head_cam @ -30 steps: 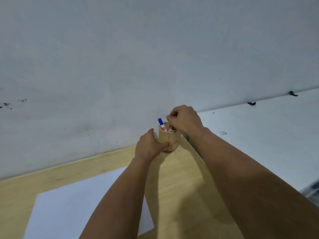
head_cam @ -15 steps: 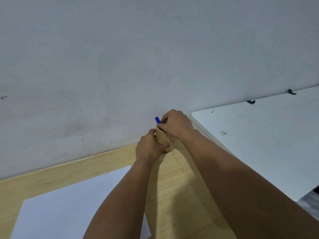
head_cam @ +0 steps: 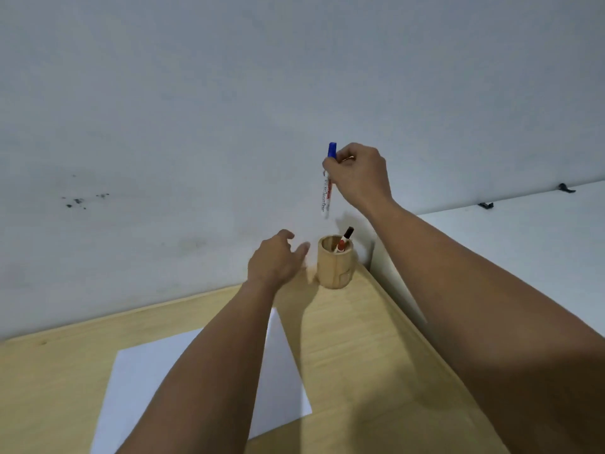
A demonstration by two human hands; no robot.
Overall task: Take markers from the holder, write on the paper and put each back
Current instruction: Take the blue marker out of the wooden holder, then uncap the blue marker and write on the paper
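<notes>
Right hand [head_cam: 358,173] pinches blue-capped marker [head_cam: 328,181] near its cap, held upright in the air above wooden holder [head_cam: 334,266], clear of it. Red marker [head_cam: 344,240] leans inside holder. Left hand [head_cam: 275,260] loose, fingers spread, just left of holder, not touching. White paper [head_cam: 137,381] flat on counter [head_cam: 376,371], partly under left forearm.

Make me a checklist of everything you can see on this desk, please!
Surface: wooden desk, set against a pale wall.
Job's things: blue-capped marker lifted clear above the wooden holder; red marker leaning inside it; white paper lying flat, no writing visible.
Clutter: nothing seen.
Grippers: right hand pinching the blue-capped marker; left hand open beside the holder, not touching.
Cables: nothing seen.
Surroundings: white panel on the right, dark specks on the wall.
</notes>
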